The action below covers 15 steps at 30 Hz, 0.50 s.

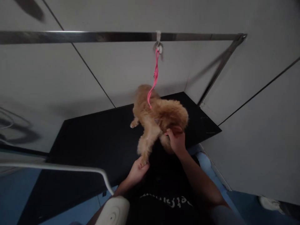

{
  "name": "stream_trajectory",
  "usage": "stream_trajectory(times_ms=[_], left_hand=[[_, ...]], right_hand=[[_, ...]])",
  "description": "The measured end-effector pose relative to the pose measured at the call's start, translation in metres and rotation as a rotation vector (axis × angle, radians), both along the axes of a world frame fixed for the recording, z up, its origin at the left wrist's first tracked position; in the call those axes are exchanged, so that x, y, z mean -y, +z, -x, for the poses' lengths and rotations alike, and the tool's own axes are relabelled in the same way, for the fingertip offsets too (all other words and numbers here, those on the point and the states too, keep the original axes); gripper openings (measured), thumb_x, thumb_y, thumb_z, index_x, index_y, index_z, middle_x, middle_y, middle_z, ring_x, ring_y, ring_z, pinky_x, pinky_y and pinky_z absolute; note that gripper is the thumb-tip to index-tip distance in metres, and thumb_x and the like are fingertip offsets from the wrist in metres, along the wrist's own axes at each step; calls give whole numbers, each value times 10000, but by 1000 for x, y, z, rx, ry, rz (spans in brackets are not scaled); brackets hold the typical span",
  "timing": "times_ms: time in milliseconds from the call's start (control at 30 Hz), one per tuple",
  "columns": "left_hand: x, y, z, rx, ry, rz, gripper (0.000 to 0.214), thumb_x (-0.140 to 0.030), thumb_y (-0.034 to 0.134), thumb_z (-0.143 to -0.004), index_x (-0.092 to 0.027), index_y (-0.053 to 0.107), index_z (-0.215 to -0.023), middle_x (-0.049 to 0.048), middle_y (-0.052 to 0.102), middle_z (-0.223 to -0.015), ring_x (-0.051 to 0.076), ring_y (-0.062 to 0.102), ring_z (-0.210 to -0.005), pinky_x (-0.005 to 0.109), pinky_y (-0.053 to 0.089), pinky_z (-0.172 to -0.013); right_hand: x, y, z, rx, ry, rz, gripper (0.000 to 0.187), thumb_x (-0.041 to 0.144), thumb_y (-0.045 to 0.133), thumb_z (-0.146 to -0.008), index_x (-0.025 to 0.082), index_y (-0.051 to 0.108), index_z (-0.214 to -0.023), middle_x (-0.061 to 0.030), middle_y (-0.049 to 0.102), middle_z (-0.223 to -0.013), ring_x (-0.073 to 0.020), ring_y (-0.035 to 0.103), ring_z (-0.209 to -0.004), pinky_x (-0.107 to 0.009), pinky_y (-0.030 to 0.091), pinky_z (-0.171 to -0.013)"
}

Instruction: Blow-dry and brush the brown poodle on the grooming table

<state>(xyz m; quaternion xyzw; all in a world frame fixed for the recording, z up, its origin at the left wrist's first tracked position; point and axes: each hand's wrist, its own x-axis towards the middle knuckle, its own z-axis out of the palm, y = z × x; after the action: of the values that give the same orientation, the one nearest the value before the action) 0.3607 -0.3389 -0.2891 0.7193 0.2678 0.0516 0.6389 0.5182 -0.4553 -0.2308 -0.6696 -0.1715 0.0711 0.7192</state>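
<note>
A curly tan dog (pixel 147 122) stands on the black grooming table (pixel 93 140), its head turned down to the right. My left hand (pixel 137 172) is closed around one of its front paws, with that leg stretched toward me. At the lower side of the head, my right hand (pixel 177 142) has its thumb and fingers curled against the fur; the fingertips are partly hidden. A pink grooming loop (pixel 155 75) runs from the dog's neck up to a white clip.
A metal bar (pixel 105 37) crosses above the dog, held by a slanted post (pixel 217 73) on the right. Low in front, a white rounded device (pixel 114 211) sits on a bent white arm (pixel 70 167). Grey wall panels (pixel 253 93) stand behind and right; the floor is blue.
</note>
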Motion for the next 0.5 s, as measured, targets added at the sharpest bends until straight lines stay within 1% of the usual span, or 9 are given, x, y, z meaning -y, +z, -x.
stream_trajectory(times_ms=[67,133,167,233,267,367,400,433,500], left_hand=[[3,-2,0,23,-4,15,214,-373,615,-612,-193,523,-682,-32,473,-611,121,429,-591,255,373,-597],[9,-5,1,54,42,22,254,-360,627,-635,-175,587,-804,16,601,-731,170,554,-705,290,453,-702],[12,-6,1,52,89,8,310,-352,636,-648,-164,609,-893,42,649,-814,199,600,-784,313,475,-767],[19,-10,1,5,192,-29,469,-331,661,-673,-147,599,-1100,77,689,-948,238,640,-899,350,490,-849],[22,-12,1,-21,222,-35,558,-323,677,-680,-141,569,-1196,86,691,-992,248,649,-926,359,497,-859],[30,-16,0,-38,267,-6,801,-310,718,-679,-116,433,-1401,136,663,-1150,283,653,-1036,385,510,-902],[31,-16,0,-25,287,-5,852,-305,729,-672,-104,401,-1432,157,642,-1209,299,639,-1098,398,501,-944],[32,-16,0,-6,311,-11,879,-297,737,-667,-95,386,-1447,174,618,-1263,312,615,-1161,408,482,-992],[31,-14,1,44,340,-10,893,-272,747,-651,-103,390,-1452,177,592,-1326,317,577,-1241,408,448,-1054]], right_hand=[[-3,5,2,7,152,39,203,428,668,-786,235,668,-721,-5,709,-596,-200,691,-605,-324,556,-653],[-5,9,2,0,319,123,246,453,658,-784,235,650,-671,5,664,-522,-194,657,-529,-312,531,-581],[-6,10,1,6,302,152,268,464,651,-787,233,641,-650,3,657,-514,-194,654,-527,-311,525,-577],[-8,13,-3,38,129,152,256,461,647,-796,224,648,-699,2,678,-556,-191,669,-568,-307,528,-611],[-9,14,-4,53,94,149,238,450,657,-795,220,652,-732,7,686,-577,-185,672,-582,-301,528,-623],[-10,17,-3,38,334,216,244,432,649,-801,217,633,-687,30,642,-514,-158,617,-497,-276,499,-564],[-10,17,-2,39,363,240,263,425,641,-803,217,614,-645,31,626,-497,-152,604,-482,-273,494,-557],[-10,17,-1,55,312,242,264,416,635,-806,217,603,-635,30,629,-510,-149,607,-492,-273,499,-570],[-7,14,2,93,122,194,210,402,637,-817,219,616,-717,32,655,-572,-151,637,-551,-277,519,-622]])
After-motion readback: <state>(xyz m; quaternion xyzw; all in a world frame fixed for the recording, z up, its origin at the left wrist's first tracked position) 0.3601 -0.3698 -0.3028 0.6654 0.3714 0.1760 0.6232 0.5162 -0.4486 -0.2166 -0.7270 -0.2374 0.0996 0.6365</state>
